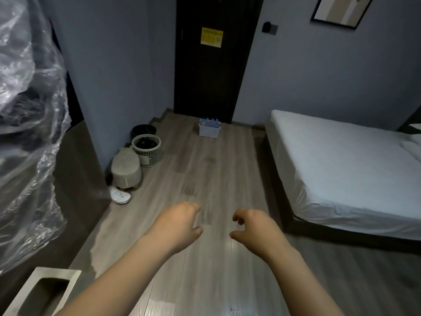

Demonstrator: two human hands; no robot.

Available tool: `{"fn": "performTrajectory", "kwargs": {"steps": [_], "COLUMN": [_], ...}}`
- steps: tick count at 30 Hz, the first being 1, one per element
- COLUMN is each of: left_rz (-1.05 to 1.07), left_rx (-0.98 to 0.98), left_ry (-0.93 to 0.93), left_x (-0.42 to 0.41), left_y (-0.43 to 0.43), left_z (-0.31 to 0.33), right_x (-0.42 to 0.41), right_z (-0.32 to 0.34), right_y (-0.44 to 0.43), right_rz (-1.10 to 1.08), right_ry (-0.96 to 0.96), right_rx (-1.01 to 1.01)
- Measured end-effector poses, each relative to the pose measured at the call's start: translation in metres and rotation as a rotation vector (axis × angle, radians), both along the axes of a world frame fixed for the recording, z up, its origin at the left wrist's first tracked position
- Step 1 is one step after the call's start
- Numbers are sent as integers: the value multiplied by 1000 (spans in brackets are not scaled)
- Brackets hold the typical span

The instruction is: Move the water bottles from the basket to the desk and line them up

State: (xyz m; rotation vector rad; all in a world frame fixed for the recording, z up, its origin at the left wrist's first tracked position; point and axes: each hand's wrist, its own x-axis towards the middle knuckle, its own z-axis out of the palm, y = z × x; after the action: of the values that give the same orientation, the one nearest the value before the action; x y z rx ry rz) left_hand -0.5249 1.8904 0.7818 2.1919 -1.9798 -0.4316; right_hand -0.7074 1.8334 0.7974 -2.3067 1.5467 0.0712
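White plastic formed the basket (209, 131), which stood on the wooden floor (205, 174) at the foot of the dark door (211, 71), well apart from both hands. Blue-capped water bottles (210, 122) stood upright inside it. The left hand (176, 225) and the right hand (252, 228) hung side by side over the floor, empty, with fingers (238, 218) loosely curled and parted from the thumbs. A bed (346, 165) lay to the right; two bins (146, 149) stood by the left wall.
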Motion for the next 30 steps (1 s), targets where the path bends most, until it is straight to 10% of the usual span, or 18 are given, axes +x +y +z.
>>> {"fn": "performTrajectory", "kwargs": {"steps": [30], "left_rz": [-51], "left_rx": [15], "left_ry": [-6], "left_x": [204], "left_y": [-474], "left_z": [1], "right_x": [198], "right_z": [-17], "right_y": [-472], "right_rz": [-28], "right_ry": [-27], "right_rx": [-39]}}
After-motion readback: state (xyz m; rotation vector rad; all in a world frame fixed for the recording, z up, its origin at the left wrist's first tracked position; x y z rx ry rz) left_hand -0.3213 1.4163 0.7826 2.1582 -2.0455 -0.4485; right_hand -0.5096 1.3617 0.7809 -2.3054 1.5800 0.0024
